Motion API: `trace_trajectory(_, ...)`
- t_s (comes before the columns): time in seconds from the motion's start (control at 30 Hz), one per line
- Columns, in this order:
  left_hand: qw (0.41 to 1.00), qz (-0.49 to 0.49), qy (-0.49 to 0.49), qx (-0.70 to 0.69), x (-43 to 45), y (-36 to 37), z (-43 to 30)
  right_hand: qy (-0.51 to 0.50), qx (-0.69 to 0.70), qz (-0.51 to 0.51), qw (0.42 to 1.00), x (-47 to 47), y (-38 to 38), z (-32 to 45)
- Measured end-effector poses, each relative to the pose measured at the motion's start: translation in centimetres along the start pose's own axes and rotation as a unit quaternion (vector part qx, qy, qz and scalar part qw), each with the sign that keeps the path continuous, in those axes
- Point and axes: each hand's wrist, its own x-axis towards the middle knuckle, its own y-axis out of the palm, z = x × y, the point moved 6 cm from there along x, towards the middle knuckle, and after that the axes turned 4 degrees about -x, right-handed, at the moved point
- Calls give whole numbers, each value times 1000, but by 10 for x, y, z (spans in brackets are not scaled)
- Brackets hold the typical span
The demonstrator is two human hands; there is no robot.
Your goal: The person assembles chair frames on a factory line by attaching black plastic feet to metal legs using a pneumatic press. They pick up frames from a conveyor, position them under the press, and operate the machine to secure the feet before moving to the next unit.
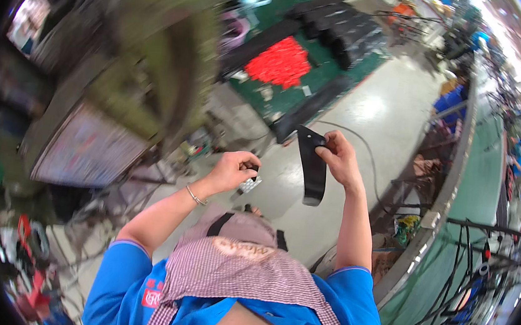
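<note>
My right hand (342, 157) pinches a flat black strip (311, 172) near its upper end, between thumb and fingers. The strip hangs down over the floor, and a small hole shows in its top corner. To the left, my left hand (235, 172) has its fingers curled round a small dark piece (254, 173), mostly hidden by the fingers; what it is I cannot tell. Beyond the hands, a pile of red pieces (279, 63) lies on a green table (257, 97), with stacks of black material (337, 26) behind and beside it.
At the left stands a large green machine (157, 58), blurred, with a pale panel on it. A long green-topped bench (477, 183) with a grey edge curves along the right, black metal frames (463, 257) on it. A cable (369, 149) lies on the floor ahead.
</note>
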Motion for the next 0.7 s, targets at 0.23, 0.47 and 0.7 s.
trace_trajectory(0.23, 955, -210, -53, -203, -135, -82, -3, 77, 47, 147, 985, -48, 151, -28)
trace_trajectory(0.47, 894, -311, -27, -322, -128, -135, -16, -10, 55, 204, 977, -62, 215, 23)
trace_trajectory(0.7, 886, -287, -91, -352, -121, -139, 5, -130, 10, 180, 975, -64, 245, 73)
